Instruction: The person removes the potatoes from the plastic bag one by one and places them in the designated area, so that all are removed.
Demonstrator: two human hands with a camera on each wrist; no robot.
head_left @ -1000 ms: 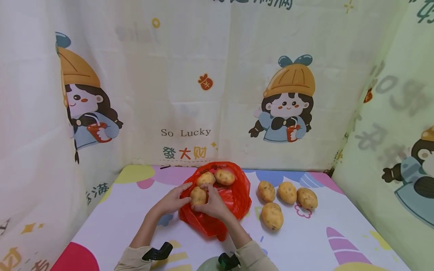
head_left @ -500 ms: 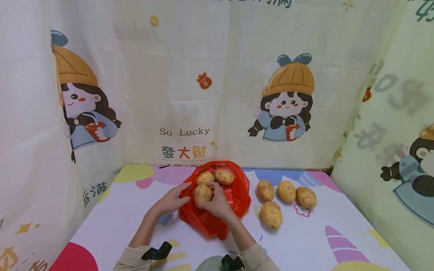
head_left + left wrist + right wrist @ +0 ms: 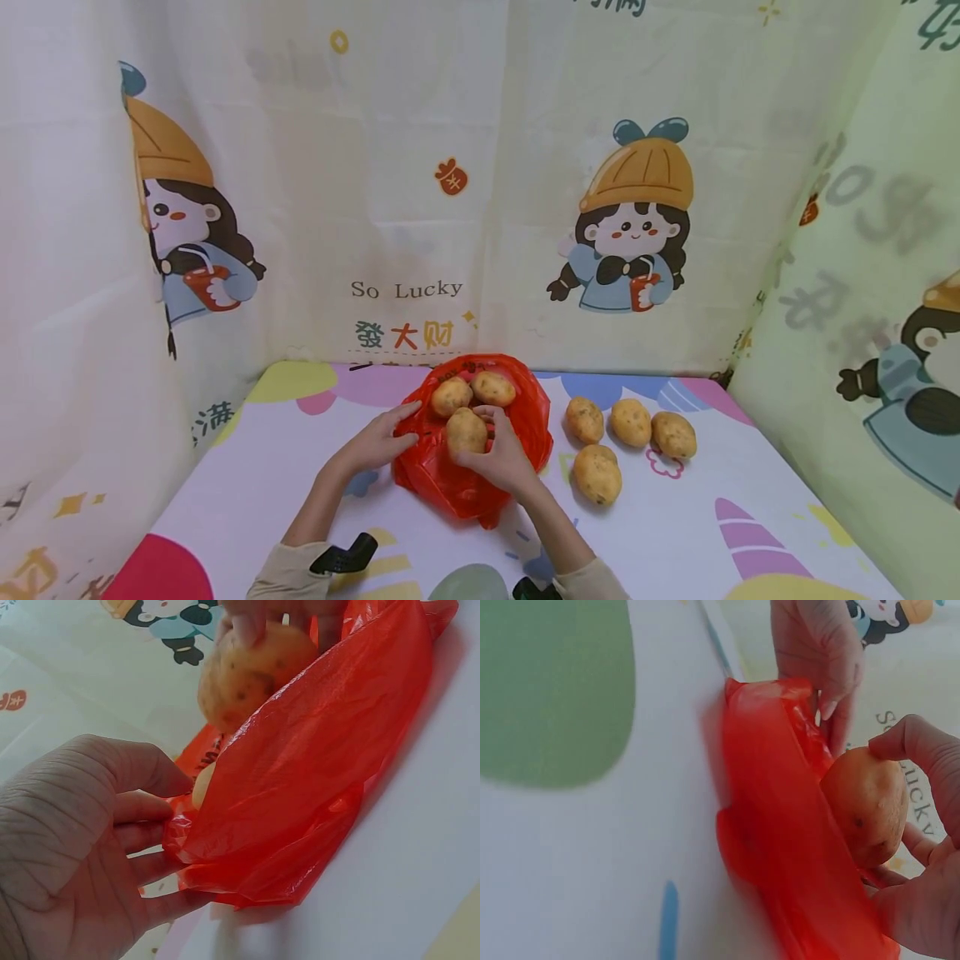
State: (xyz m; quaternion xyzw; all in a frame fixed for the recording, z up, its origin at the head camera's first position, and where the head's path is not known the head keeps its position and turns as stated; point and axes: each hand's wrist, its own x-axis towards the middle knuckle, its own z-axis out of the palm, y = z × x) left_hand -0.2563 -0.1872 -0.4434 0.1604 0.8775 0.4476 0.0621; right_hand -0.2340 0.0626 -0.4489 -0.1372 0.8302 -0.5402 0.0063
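Observation:
My right hand (image 3: 504, 450) grips a potato (image 3: 866, 806) between thumb and fingers, at the mouth of a red plastic bag (image 3: 431, 483). In the head view this potato overlaps the inside of the bag; the wrist views show it at the raised rim. My left hand (image 3: 82, 840) holds the bag's left edge, thumb toward the opening and the other fingers along the crumpled plastic. Two more potatoes, a rounder one (image 3: 452, 397) and an oval one (image 3: 493, 388), lie inside at the far side of the bag.
On the table (image 3: 637, 550), right of the bag, lie several loose potatoes: three in a row at the back, with a larger one (image 3: 597, 475) in front. Printed cloth walls (image 3: 510, 208) enclose the table behind and at both sides.
My right hand has moved the potato rightward, away from the left hand, within the bag's opening. The left hand stays at the bag's left edge. The loose potatoes lie as before.

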